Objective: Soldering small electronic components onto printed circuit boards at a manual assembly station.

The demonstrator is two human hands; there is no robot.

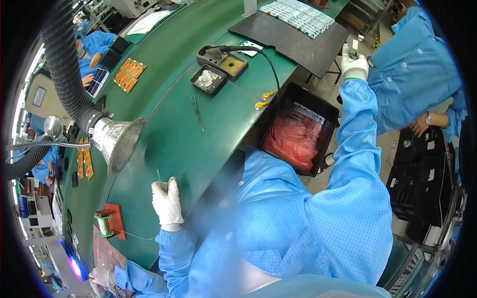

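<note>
left hand [167, 203]: lower left of frame, gloved, fingers curled shut around thin solder wire [158, 175], over green bench [174, 134]
right hand [354, 63]: upper right, gloved, pinching small green board [355, 45]
solder spool [104, 224]: lower left, near left hand
black bin [301, 126]: centre right

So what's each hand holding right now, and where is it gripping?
The left hand pinches a thin wire at its lower end. The right hand holds a small green board by its bottom edge.
</note>
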